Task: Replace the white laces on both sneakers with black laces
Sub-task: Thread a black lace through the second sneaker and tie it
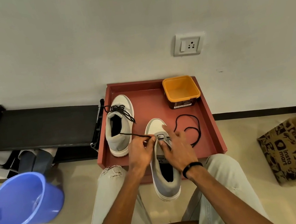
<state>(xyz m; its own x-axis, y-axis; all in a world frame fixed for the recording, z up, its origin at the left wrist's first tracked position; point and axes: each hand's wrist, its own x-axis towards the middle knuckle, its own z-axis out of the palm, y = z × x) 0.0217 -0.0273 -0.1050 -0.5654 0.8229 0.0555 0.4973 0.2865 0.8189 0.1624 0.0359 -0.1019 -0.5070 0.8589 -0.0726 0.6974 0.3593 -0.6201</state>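
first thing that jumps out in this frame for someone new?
Both hands at centre: the left hand pinches a black lace at the near sneaker, and the right hand rests on its tongue. That sneaker overhangs the red tray; the far sneaker, already black-laced, stands on the tray's left. A blue bucket sits on the floor at far left.

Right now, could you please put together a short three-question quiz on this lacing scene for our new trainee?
1. True or false: the far sneaker already carries black lacing.
2. Which container stands in the red tray: A) blue bucket, B) orange tub, C) paper bag?
3. Fill in: the left hand pinches the black ____ at the near sneaker.

Key: 1 true; 2 B; 3 lace.
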